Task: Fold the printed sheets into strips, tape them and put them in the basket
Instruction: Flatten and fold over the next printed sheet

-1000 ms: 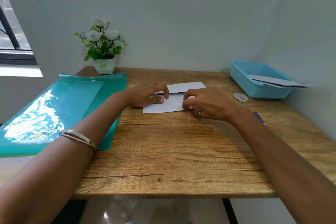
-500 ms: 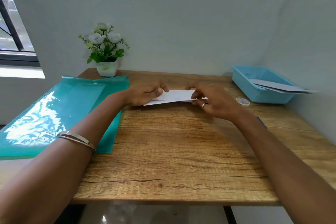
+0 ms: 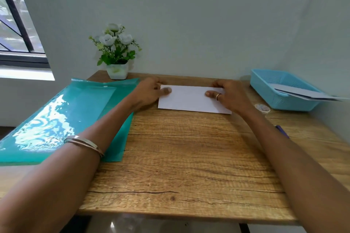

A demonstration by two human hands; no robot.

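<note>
1. A wooden surface [image 3: 189,157] stands against a pale wall, with a window at far left; a white sheet [image 3: 191,98] lies flat at its far middle, blank side up, already folded to a broad band.
2. The left hand [image 3: 149,92] holds the sheet's left end, thumb on top and fingers curled past the far edge. The right hand [image 3: 229,93] holds the right end the same way. Whether the fingers reach under the paper, I cannot tell.
3. Risk: if one end travels further than the other in the next fold, the crease will likely run skewed and the strip taper.
4. Risk: the paper is thin and slick; pressing unevenly may let it slide on the wood, or buckle in the unsupported middle between the hands.
5. The tape [image 3: 262,108] sits just right of the right wrist, near the basket [image 3: 272,89]; a careless sweep of that arm could knock it.
6. The basket at far right already holds folded paper that overhangs its right rim; another strip dropped carelessly could tip it out.
7. A green folder [image 3: 62,117] covers the left side and overhangs the surface's left edge; a plant [image 3: 115,53] stands far left by the wall.
8. Bare wood lies near the person, giving room to draw the sheet closer.
</note>
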